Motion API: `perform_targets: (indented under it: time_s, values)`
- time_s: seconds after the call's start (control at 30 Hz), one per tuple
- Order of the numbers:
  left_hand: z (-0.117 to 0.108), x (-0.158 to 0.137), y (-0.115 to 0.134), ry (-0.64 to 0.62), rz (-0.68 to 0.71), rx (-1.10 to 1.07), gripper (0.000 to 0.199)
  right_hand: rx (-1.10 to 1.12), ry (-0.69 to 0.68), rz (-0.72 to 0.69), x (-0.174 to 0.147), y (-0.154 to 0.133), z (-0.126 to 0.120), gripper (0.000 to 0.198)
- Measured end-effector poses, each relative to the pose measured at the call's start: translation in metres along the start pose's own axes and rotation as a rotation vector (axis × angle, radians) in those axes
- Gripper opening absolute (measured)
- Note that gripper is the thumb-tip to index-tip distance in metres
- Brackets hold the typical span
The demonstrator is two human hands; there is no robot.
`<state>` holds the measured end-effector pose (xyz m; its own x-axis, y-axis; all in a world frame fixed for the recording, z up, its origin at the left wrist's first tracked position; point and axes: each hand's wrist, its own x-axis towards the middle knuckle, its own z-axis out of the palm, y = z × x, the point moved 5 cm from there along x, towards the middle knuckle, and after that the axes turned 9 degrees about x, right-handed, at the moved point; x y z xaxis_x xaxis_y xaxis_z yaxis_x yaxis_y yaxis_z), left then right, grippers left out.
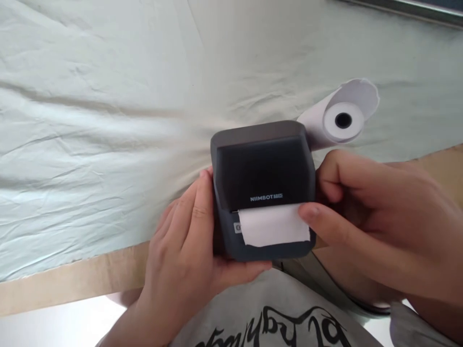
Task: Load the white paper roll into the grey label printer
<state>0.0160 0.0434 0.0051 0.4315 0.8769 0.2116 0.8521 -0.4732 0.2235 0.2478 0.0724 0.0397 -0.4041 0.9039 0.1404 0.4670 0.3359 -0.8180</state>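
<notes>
A dark label printer (264, 168) marked NIIMBOT is held near the table's front edge, in the middle of the head view. My left hand (184, 241) wraps its left side, fingers along the wall and thumb under the front edge. From the slot a short strip of white paper (275, 226) hangs over the printer's front. My right hand (372, 217) grips the printer's right side, fingers curled there and thumb tip on the strip's right edge by the slot. Behind the printer's right corner lies a white paper roll (318, 120) with a black core and a loose outer end.
A wrinkled pale cloth (108, 120) covers the table, leaving a bare wooden edge (90, 272) along the front. A dark object with a metallic rim (415, 12) is partly visible at the top right.
</notes>
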Motion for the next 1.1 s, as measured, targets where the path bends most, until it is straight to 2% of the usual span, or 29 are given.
perform_targets:
  time_s: [0.13, 0.3, 0.37, 0.47, 0.6, 0.7, 0.77, 0.87, 0.97, 1.1]
  values:
    - [0.001, 0.003, 0.002, -0.063, 0.033, -0.03, 0.101, 0.053, 0.033, 0.047, -0.003, 0.003, 0.001, 0.032]
    - [-0.002, 0.006, 0.002, -0.032, 0.094, -0.019, 0.102, -0.08, 0.262, 0.031, -0.005, -0.008, -0.005, 0.025]
    - [-0.001, 0.005, 0.002, -0.038, 0.105, -0.042, 0.105, -0.129, 0.259, 0.123, 0.001, -0.013, -0.011, 0.021]
    - [0.0, 0.004, 0.001, -0.023, 0.099, -0.052, 0.107, -0.229, 0.22, 0.265, 0.016, -0.023, -0.024, 0.026]
    - [0.001, 0.004, 0.003, 0.004, 0.105, -0.042, 0.102, -0.357, 0.102, 0.18, 0.034, -0.034, -0.026, 0.027]
    - [0.003, 0.004, 0.004, 0.019, 0.114, -0.036, 0.1, -0.445, -0.011, 0.08, 0.04, -0.029, -0.017, 0.011]
    - [0.003, 0.003, 0.004, 0.028, 0.111, -0.042, 0.099, -0.535, -0.097, 0.037, 0.044, -0.021, -0.014, 0.007]
    - [0.003, 0.003, 0.003, 0.029, 0.107, -0.05, 0.1, -0.578, -0.273, 0.043, 0.051, -0.008, -0.015, 0.004]
    - [0.002, 0.003, 0.002, 0.029, 0.108, -0.047, 0.101, -0.581, -0.437, 0.068, 0.062, -0.003, -0.013, 0.013]
    - [0.003, 0.003, 0.003, 0.031, 0.114, -0.041, 0.1, -0.59, -0.47, 0.132, 0.074, -0.009, -0.003, 0.015]
